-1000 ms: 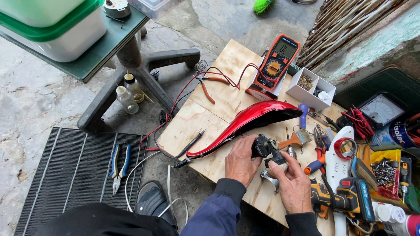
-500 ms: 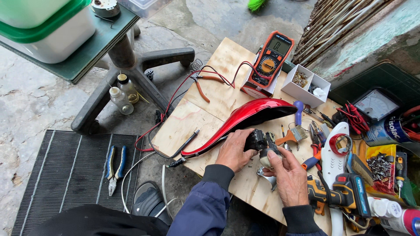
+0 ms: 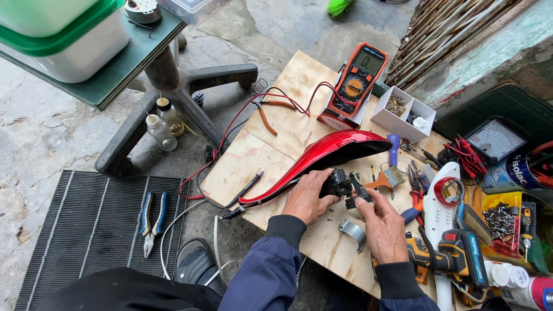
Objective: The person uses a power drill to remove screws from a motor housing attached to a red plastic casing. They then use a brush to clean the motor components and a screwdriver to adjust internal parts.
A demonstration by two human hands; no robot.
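Over a plywood board [image 3: 271,155] my left hand [image 3: 307,197] grips a small black motor-like part [image 3: 337,183]. My right hand [image 3: 381,226] pinches the same part from the right side, at its pale end. A long glossy red plastic shell [image 3: 328,152] lies on the board just beyond my hands. A grey metal clamp [image 3: 352,232] rests on the board between my wrists.
An orange multimeter [image 3: 357,80] with red and black leads stands at the board's far edge beside a white parts box [image 3: 401,109]. Tools, a cordless drill [image 3: 452,256] and a white shell crowd the right. Blue pliers [image 3: 151,219] lie on a black mat; a chair base stands at left.
The view has shifted slightly. Both hands stay on the black part, turning it a little between the fingers; nothing else moved.
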